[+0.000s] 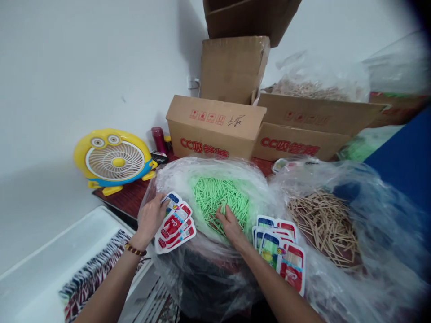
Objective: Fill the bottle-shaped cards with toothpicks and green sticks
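My left hand [151,216] grips a fanned stack of red, white and blue packet cards [175,225] at the left rim of a clear plastic bag [175,177]. That bag holds a heap of thin green sticks [220,199]. My right hand [229,223] rests on the near edge of the green heap, its fingers curled down into the sticks. A second pile of printed packets [282,251] lies just right of my right forearm.
A second clear bag at the right holds brown sticks [325,226]. Cardboard boxes [215,125] with red print are stacked at the back. A yellow cartoon desk fan [112,159] stands at the left by the white wall. A white tray [40,264] lies at the lower left.
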Available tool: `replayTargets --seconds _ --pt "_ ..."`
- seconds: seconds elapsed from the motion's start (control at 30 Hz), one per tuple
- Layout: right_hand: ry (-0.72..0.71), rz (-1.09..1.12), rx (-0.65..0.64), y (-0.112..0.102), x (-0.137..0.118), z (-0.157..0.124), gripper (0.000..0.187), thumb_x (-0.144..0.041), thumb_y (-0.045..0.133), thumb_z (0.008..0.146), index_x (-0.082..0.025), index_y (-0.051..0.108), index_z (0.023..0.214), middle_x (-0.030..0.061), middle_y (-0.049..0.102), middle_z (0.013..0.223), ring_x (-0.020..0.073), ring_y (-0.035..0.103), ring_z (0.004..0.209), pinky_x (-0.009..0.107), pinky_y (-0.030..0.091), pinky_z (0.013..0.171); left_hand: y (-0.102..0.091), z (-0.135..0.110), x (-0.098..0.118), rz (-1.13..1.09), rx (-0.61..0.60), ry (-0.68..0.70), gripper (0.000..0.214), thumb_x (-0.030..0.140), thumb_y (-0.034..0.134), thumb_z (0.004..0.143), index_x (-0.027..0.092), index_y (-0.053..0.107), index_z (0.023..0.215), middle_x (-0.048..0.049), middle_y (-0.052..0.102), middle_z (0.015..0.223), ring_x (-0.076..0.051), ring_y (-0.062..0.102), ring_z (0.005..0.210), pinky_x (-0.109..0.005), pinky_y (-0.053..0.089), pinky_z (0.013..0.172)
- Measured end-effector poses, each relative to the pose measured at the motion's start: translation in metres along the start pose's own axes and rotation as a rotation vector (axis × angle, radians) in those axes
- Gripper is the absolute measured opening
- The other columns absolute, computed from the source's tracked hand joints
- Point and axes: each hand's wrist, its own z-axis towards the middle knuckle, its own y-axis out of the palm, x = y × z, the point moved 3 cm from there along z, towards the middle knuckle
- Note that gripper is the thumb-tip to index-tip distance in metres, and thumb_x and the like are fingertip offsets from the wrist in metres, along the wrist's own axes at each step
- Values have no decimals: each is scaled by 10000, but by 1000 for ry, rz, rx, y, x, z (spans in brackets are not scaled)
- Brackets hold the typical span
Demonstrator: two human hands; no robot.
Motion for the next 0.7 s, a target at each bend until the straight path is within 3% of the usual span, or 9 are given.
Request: replayTargets --seconds 0.13,0.23,0.37,0.47,0.57,0.7 --pt "11 -1 -34 -3 -4 -2 257 -428 392 891 -218 526 830 42 636 844 202 585 849 334 447 834 -4 1 3 -50 76 78 197 354 420 905 216 559 882 -49 655 816 -244 643 795 -316 462 714" --pt "6 32 -44 -4 -9 -8 267 -423 351 915 -228 524 858 38 653 859 191 607 844 309 460 815 -8 2 5 -92 106 75 223 360 410 904 205 563 854 -54 646 840 -232 628 820 -312 466 755" --pt "-26 102 -117 -1 -15 -13 236 -423 384 907 -234 525 911 14 667 811 184 630 819 306 460 830 -17 5 6 -170 80 21 232 365 445 883 208 593 969 -54 681 940 -219 637 844 -290 466 758" --pt "39 223 -95 -3 -16 -9 206 -417 439 873 -228 520 878 18 668 794 195 638 845 320 468 841 -24 7 6 -219 66 8 206 371 465 868 211 595 883 -27 676 842 -195 628 751 -267 458 696" --pt "101 416 10 -11 -18 -4 236 -407 467 857 -224 497 1003 19 667 805 204 643 849 339 479 827 -27 10 5 -352 12 -49 221 404 488 851 209 579 797 14 627 681 -165 585 623 -240 444 597" --pt "13 392 -25 -13 -22 -7 215 -381 458 877 -227 510 1018 10 666 834 195 625 844 341 451 850 -28 8 11 -576 4 -148 283 451 512 824 188 617 832 6 653 669 -165 592 583 -233 461 524"
